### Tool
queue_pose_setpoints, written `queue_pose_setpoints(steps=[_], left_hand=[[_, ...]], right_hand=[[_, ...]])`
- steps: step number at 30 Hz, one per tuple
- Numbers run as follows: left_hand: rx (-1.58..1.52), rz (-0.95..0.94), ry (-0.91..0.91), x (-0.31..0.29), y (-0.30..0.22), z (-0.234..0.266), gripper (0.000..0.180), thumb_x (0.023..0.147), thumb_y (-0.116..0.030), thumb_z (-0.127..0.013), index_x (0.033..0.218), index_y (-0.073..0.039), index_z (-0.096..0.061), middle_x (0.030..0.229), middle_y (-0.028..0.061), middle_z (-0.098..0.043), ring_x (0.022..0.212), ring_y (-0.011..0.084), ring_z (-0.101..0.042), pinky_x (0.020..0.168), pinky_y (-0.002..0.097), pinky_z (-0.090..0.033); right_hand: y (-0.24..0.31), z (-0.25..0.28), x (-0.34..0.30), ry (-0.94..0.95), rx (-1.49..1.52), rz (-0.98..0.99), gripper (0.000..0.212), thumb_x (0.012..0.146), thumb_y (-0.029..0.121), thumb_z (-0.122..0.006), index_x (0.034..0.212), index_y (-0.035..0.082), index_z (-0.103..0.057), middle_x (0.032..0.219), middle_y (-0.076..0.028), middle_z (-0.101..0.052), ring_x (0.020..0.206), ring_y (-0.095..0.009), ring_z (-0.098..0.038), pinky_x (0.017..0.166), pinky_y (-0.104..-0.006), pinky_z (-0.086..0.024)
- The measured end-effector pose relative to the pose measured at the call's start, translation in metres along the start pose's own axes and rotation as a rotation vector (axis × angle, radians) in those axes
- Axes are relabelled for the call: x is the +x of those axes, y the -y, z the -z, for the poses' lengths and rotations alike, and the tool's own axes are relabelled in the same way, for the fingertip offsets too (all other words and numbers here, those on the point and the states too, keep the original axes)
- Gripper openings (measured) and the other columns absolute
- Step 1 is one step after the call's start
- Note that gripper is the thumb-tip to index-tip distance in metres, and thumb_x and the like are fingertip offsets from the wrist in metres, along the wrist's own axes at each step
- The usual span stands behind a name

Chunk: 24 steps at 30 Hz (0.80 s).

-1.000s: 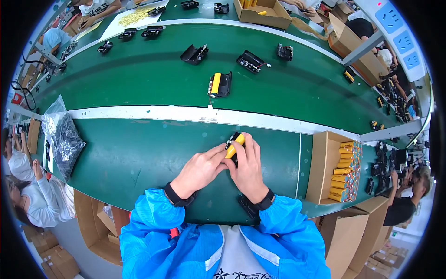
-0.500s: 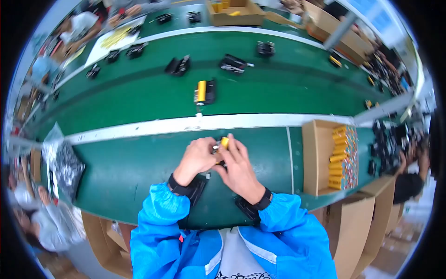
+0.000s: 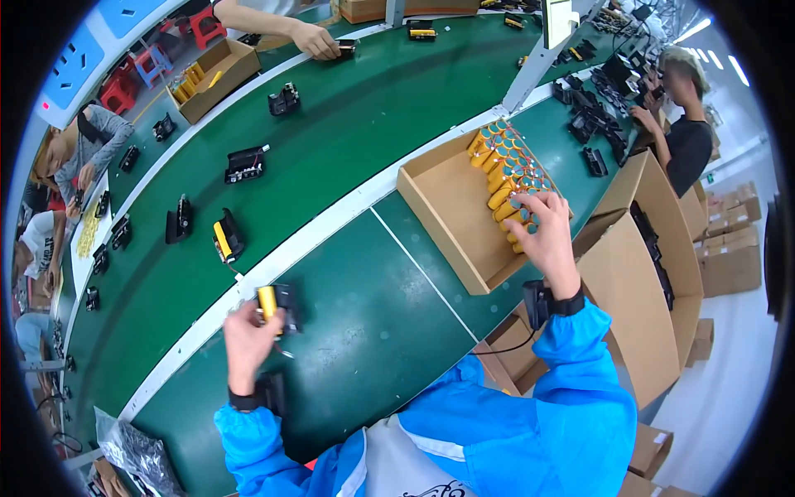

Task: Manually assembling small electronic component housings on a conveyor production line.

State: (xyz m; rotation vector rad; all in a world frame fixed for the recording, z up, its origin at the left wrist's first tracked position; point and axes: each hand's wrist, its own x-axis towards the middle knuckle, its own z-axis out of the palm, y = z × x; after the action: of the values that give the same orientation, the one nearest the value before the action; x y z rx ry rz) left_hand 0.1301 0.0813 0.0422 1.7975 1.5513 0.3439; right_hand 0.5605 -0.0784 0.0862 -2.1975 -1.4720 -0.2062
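My left hand (image 3: 251, 338) is closed on a small black plastic casing (image 3: 289, 308) near the white rail. In the casing lies a yellow cylindrical battery (image 3: 267, 302), with a short wire at its lower end. My right hand (image 3: 548, 234) reaches over a shallow cardboard box (image 3: 443, 222). Thumb and forefinger are apart, just over the yellow batteries (image 3: 502, 176) that stand in rows along the box's right side, with red wires on top. Whether the fingertips touch a battery is hard to see.
Beyond the white rail (image 3: 331, 222), a green belt carries several black casings (image 3: 246, 164), one with a yellow battery (image 3: 224, 240). Another person's hand (image 3: 316, 41) touches a casing at the far side. Large cardboard cartons (image 3: 633, 282) stand right; a plastic bag (image 3: 137, 451) lies lower left.
The view has turned to the right. My right hand has left the casing and moved right to the box of batteries, while my left hand keeps hold of the casing.
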Motion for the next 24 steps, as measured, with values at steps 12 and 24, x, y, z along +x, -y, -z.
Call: queue_pose_setpoints(steps=[12, 24], left_hand=[[0.414, 0.404, -0.385, 0.062, 0.126, 0.135, 0.034, 0.079, -0.028, -0.072, 0.089, 0.005, -0.067, 0.079, 0.0184, -0.069, 0.069, 0.0320, -0.068, 0.066, 0.0437, -0.054], [0.880, -0.409, -0.371, 0.207, -0.068, 0.014, 0.042, 0.081, -0.017, -0.065, 0.123, -0.020, -0.064, 0.124, 0.0138, -0.055, 0.125, 0.0336, -0.045, 0.100, 0.0472, -0.038]], right_hand=[[-0.019, 0.022, 0.024, 0.085, 0.023, 0.186, 0.017, 0.077, 0.001, -0.071, 0.094, 0.005, -0.072, 0.091, -0.014, -0.063, 0.090, -0.034, -0.059, 0.081, -0.0411, -0.048], [0.054, 0.053, 0.001, -0.460, 1.244, -0.219, 0.024, 0.104, 0.026, -0.051, 0.091, 0.007, -0.056, 0.078, -0.002, -0.057, 0.076, -0.015, -0.057, 0.076, -0.0295, -0.048]])
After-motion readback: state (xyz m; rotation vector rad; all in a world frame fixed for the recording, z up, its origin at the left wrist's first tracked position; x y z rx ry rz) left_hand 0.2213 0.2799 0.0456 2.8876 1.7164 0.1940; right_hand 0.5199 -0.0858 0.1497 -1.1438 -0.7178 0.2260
